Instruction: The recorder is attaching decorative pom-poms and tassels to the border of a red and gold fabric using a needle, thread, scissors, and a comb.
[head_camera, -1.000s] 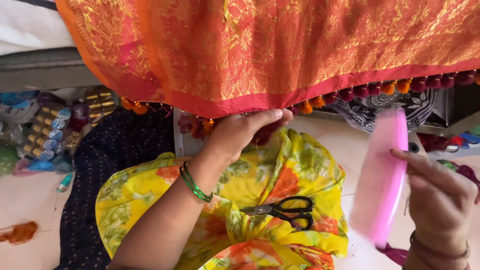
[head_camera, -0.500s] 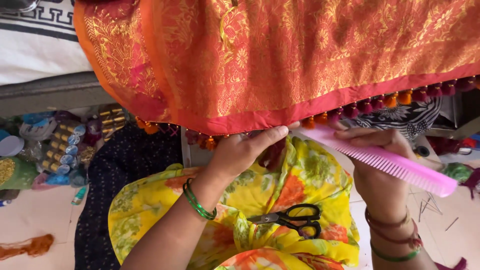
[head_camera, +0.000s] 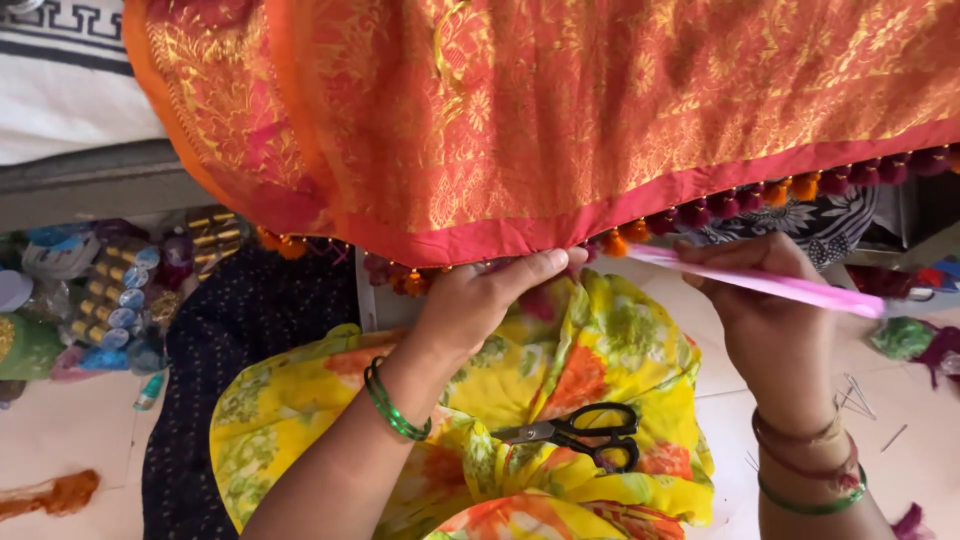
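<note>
Sari fabric (head_camera: 560, 110), orange with gold woven pattern and a pink-red border, hung across the whole upper part of the view; a row of small orange and maroon tassels (head_camera: 740, 205) ran along its lower hem. Yellow floral cloth (head_camera: 500, 400) lay below it over the person's lap, beside a dark dotted cloth (head_camera: 260, 330) on the floor (head_camera: 60, 430). Left hand (head_camera: 490, 295) was raised to the hem, fingers (head_camera: 545, 262) pressed against the border edge, green bangle on the wrist. Right hand (head_camera: 760, 300) was clenched around a pink comb (head_camera: 770, 285), held nearly level just under the tassels. Black-handled scissors (head_camera: 580, 435) rested on the yellow cloth between the two forearms. Thread spools (head_camera: 110, 290) were heaped at the left. Loose pins (head_camera: 855, 395) lay on the floor near the right wrist.
</note>
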